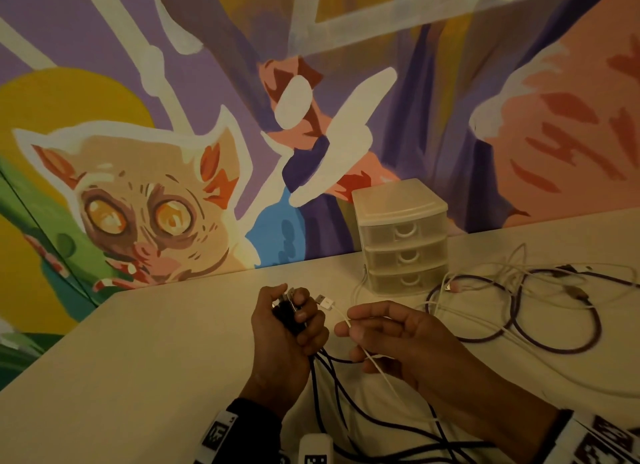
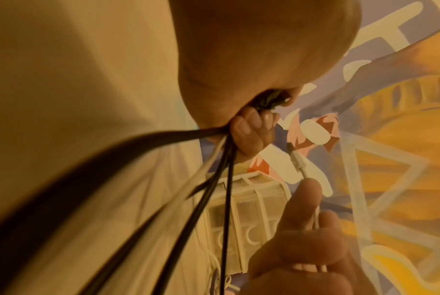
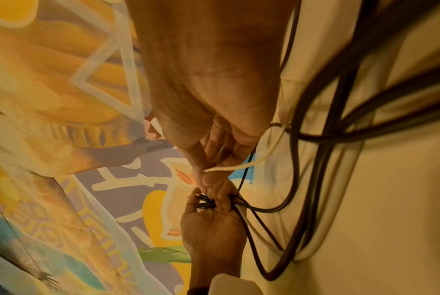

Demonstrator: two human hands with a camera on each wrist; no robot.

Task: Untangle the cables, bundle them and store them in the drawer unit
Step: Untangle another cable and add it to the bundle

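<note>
In the lower middle of the head view, the left hand (image 1: 289,328) was curled tight round a bunch of dark cables (image 1: 349,394), their plug ends (image 1: 289,295) sticking up above the fist. Just right of it, the right hand (image 1: 388,339) pinched a white cable (image 1: 377,365) between thumb and forefinger a little way behind its plug (image 1: 325,301), which pointed toward the left fist. So both grips were closed on cable, one bunching, one pinching.

The dark strands ran down from the fist toward the lower edge of the frame, crossing one another and the white one. At the right of the frame, loops of dark and white cable (image 1: 554,311) lay tangled on the tabletop (image 1: 156,359). The drawer unit (image 1: 403,237) stood right of centre against the painted wall (image 1: 138,117), all three drawers looking closed.

The likely trouble was the white cable: it appeared to pass among the dark ones below the hands, so pulling its end into the bunch could tighten a knot rather than free it. A hard tug might also drag the loose loops on the right against the drawer unit. With the left grip so full, adding one more plug could let another slip out.
</note>
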